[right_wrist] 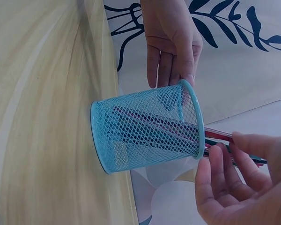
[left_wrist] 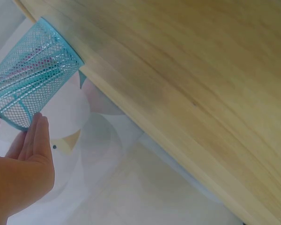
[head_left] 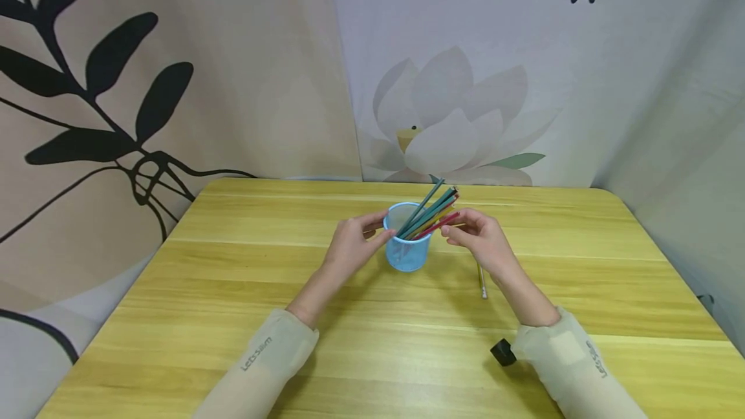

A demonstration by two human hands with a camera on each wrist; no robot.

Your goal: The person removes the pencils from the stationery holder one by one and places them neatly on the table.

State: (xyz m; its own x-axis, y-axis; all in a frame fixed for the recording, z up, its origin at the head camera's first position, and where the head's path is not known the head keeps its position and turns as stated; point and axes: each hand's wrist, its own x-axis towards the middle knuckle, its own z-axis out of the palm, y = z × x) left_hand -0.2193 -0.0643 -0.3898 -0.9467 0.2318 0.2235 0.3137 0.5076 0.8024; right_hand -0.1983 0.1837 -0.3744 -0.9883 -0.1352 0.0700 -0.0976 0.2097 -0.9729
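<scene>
At the left, the left hand (head_left: 351, 247) pinches the rim of the light-blue mesh pencil cup (head_left: 407, 256) between thumb and fingers, apparently to steady it where it stands on the wooden table (head_left: 233, 290). The pencils (head_left: 425, 215) inside, teal, yellow and red among them, lean right, resting on the rim, probably because they are longer than the cup. On the right, the right hand (head_left: 482, 238) pinches the red pencil (head_left: 444, 221) near its upper end, seemingly to guide it.

The mesh blurs the pencils' lower ends, and their overlap defeats a count. Under the right hand, part of a loose pencil (head_left: 482, 283) is covered. Nearer, whether the black block (head_left: 503, 352) is fastened to the right sleeve (head_left: 573, 357) cannot be told.
</scene>
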